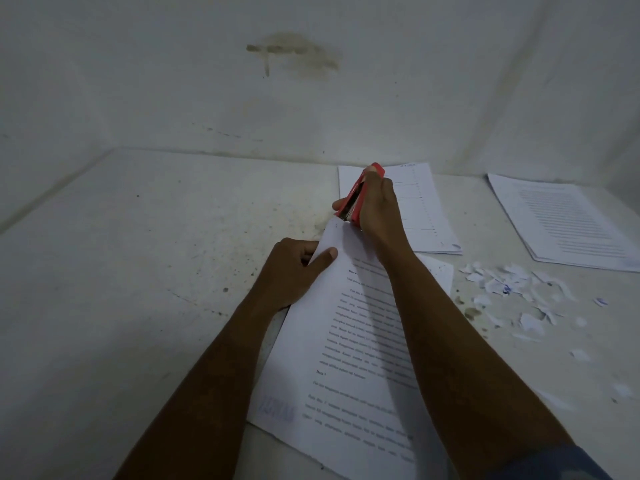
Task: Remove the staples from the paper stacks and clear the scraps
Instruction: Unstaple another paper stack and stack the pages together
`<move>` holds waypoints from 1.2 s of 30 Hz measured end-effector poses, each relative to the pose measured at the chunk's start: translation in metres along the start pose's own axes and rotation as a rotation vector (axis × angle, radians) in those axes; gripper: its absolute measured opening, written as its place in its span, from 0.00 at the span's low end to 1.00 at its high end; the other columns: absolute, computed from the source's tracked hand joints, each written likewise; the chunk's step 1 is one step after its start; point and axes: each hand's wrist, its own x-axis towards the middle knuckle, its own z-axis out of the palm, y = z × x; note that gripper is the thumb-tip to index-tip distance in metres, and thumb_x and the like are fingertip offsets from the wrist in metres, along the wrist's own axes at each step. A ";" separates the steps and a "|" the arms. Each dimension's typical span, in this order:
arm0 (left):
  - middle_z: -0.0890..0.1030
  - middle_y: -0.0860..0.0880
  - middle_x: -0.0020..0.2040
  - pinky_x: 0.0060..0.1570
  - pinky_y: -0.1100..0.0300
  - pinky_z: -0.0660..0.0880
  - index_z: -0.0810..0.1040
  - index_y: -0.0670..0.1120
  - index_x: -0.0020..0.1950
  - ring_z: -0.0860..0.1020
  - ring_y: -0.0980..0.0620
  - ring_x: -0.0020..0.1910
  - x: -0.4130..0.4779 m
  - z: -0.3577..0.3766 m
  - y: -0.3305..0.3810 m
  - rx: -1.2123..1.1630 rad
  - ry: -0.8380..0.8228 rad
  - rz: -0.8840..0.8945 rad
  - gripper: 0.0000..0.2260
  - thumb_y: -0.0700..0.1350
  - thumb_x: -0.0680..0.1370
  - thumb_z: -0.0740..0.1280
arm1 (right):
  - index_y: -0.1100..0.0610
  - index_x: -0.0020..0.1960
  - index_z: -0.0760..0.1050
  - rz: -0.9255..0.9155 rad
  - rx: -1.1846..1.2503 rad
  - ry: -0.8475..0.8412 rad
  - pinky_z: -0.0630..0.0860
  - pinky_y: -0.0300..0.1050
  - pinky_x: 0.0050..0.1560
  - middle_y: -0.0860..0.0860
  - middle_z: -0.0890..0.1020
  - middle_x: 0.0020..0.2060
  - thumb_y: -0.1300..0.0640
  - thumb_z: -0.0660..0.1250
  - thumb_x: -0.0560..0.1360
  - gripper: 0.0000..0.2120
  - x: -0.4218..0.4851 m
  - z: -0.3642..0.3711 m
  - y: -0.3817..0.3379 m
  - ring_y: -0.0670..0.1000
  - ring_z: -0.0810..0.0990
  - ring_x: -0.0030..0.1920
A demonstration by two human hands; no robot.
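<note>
A printed paper stack [349,341] lies angled on the white table in front of me. My left hand [294,268] grips its upper left edge, thumb on top of the page. My right hand [375,206] holds a red stapler [356,195] tilted up, its lower end touching the stack's top corner. A heap of torn white paper scraps [512,292] lies to the right of the stack. The staple itself is hidden under the stapler.
Two more paper stacks rest further back: one [422,209] behind my right hand, another [564,223] at the far right. A stained white wall [294,57] closes the back. The table surface [138,254] on the left is bare and speckled.
</note>
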 end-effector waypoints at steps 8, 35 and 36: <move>0.84 0.53 0.43 0.40 0.70 0.77 0.84 0.47 0.49 0.82 0.57 0.39 0.000 0.003 -0.001 0.050 -0.013 -0.024 0.14 0.56 0.78 0.66 | 0.51 0.39 0.74 0.035 -0.017 0.004 0.78 0.55 0.59 0.47 0.81 0.31 0.42 0.51 0.84 0.23 -0.004 0.011 -0.004 0.51 0.83 0.41; 0.85 0.51 0.42 0.44 0.58 0.82 0.85 0.45 0.46 0.82 0.54 0.37 0.001 0.003 -0.003 0.097 -0.053 -0.052 0.20 0.62 0.76 0.65 | 0.55 0.39 0.73 0.018 -0.062 -0.003 0.79 0.46 0.49 0.53 0.82 0.34 0.40 0.52 0.83 0.24 -0.013 0.015 -0.016 0.52 0.83 0.36; 0.85 0.51 0.41 0.44 0.58 0.81 0.85 0.46 0.46 0.82 0.54 0.37 0.000 0.002 -0.001 0.096 -0.057 -0.048 0.18 0.60 0.77 0.66 | 0.56 0.40 0.72 0.049 -0.041 -0.040 0.78 0.46 0.49 0.54 0.82 0.35 0.42 0.51 0.84 0.24 -0.012 0.012 -0.019 0.51 0.83 0.36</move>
